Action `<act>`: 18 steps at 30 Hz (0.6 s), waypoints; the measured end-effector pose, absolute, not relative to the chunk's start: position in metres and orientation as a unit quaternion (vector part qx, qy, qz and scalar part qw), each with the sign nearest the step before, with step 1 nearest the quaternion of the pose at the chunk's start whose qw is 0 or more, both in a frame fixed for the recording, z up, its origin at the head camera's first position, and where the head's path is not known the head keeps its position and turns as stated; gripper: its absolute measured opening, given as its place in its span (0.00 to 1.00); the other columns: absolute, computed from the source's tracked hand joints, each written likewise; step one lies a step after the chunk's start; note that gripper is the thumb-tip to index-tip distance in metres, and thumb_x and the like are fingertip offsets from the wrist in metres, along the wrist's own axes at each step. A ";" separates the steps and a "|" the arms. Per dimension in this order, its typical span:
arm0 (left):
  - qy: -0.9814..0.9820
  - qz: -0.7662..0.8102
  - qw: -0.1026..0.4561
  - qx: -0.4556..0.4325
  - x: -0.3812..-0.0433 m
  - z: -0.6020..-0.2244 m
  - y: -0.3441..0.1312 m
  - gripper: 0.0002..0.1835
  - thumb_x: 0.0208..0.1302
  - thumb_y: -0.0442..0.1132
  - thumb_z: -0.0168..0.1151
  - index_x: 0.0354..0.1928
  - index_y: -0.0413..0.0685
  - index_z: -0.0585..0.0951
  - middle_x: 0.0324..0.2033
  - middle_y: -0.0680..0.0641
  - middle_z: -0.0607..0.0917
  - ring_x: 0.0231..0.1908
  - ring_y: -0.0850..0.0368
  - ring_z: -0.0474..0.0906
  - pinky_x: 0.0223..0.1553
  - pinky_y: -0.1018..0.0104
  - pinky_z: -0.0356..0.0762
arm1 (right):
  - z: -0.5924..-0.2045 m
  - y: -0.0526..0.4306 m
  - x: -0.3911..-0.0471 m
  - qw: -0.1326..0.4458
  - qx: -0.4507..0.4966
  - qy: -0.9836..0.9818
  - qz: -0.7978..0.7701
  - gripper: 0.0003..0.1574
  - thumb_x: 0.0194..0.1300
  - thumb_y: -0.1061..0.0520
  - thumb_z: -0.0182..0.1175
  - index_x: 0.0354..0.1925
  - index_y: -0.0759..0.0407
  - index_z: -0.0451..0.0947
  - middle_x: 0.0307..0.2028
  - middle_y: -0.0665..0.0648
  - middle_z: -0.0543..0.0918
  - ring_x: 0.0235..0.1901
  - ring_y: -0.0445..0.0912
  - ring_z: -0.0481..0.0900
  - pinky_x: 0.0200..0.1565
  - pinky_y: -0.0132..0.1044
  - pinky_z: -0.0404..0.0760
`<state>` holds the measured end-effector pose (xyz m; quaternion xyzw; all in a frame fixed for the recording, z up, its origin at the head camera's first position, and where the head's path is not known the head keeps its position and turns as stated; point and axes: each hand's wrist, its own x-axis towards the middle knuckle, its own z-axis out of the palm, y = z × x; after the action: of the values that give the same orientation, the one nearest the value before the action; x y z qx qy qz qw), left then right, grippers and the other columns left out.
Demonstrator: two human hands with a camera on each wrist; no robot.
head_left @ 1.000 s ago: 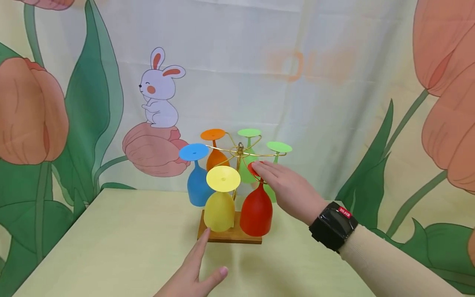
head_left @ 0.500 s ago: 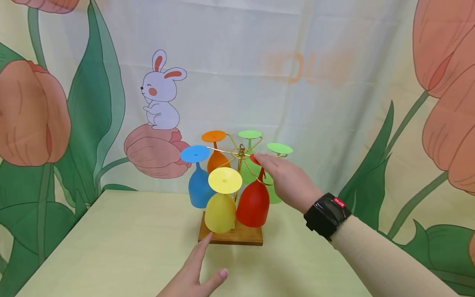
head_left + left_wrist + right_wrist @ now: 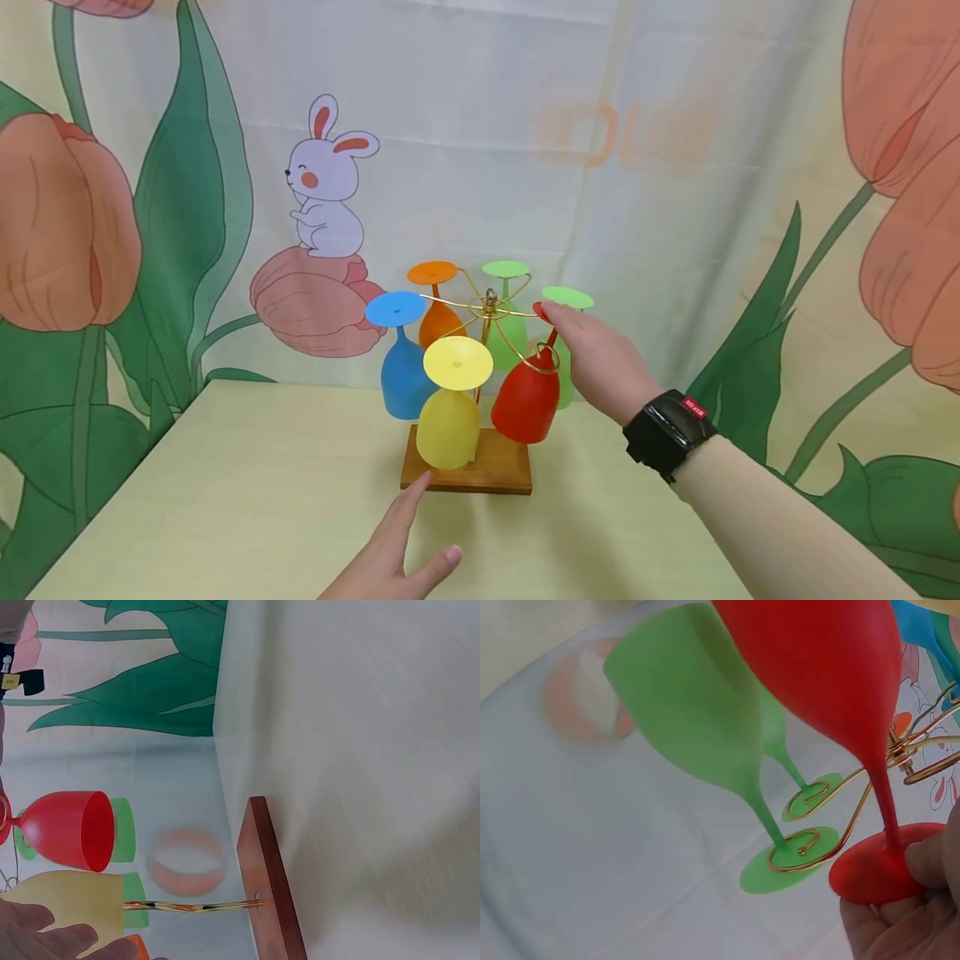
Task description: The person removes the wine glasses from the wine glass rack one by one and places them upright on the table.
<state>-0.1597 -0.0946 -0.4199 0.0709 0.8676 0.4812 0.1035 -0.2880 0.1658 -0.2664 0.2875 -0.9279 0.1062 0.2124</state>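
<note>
My right hand (image 3: pixel 606 360) pinches the round foot of a red goblet (image 3: pixel 525 404) between thumb and fingers, as the right wrist view shows. The goblet hangs upside down and tilted, its bowl toward the lower left. A loop of the gold wire rack (image 3: pixel 490 307) overlaps its stem in the head view. My left hand (image 3: pixel 393 546) has its fingers extended, the index fingertip just below the yellow goblet (image 3: pixel 448 429). Its fingers (image 3: pixel 67 941) overlap that goblet in the left wrist view. The rack stands on a wooden base (image 3: pixel 498 467).
Upside down on the other rack arms hang a blue goblet (image 3: pixel 405 379), an orange goblet (image 3: pixel 441 323) and two green goblets (image 3: pixel 694 712). A printed curtain (image 3: pixel 480 150) with tulips and a rabbit hangs behind the pale table (image 3: pixel 247 483).
The red goblet has risen and gone from nearly upright to tilted, its foot shifting up and right with my right hand. My left hand stays nearly in place.
</note>
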 end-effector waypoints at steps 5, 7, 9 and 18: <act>0.868 0.482 0.098 0.074 -0.159 -0.421 -0.095 0.56 0.54 0.72 0.58 0.77 0.56 0.46 0.74 0.43 0.51 0.69 0.38 0.53 0.61 0.29 0.55 | -0.273 0.181 -0.282 0.231 0.273 -0.927 0.110 0.40 0.61 0.77 0.52 0.70 0.59 0.62 0.63 0.58 0.73 0.61 0.54 0.71 0.58 0.48 0.75; 0.870 0.478 0.095 0.076 -0.159 -0.422 -0.095 0.56 0.54 0.72 0.59 0.77 0.56 0.45 0.74 0.43 0.51 0.69 0.38 0.53 0.61 0.29 0.55 | -0.279 0.189 -0.277 0.229 0.256 -0.932 0.118 0.40 0.61 0.76 0.51 0.70 0.60 0.62 0.64 0.59 0.72 0.62 0.55 0.71 0.58 0.49 0.75; 0.873 0.474 0.094 0.075 -0.159 -0.422 -0.096 0.57 0.54 0.73 0.59 0.77 0.57 0.45 0.74 0.44 0.51 0.69 0.38 0.53 0.61 0.29 0.55 | -0.286 0.198 -0.271 0.225 0.236 -0.937 0.127 0.39 0.62 0.75 0.50 0.70 0.59 0.62 0.64 0.59 0.72 0.62 0.55 0.71 0.57 0.50 0.75; 0.882 0.457 0.084 0.082 -0.158 -0.425 -0.098 0.59 0.50 0.74 0.61 0.77 0.59 0.45 0.74 0.46 0.51 0.70 0.40 0.52 0.61 0.30 0.56 | -0.359 0.230 -0.262 0.210 0.127 -0.944 0.219 0.23 0.71 0.66 0.51 0.63 0.67 0.68 0.52 0.68 0.80 0.43 0.59 0.81 0.44 0.53 0.83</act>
<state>-0.1584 -0.0978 -0.4246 0.0816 0.8818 0.4569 0.0836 -0.2623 0.2304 -0.3590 0.1271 -0.9445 0.2187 0.2097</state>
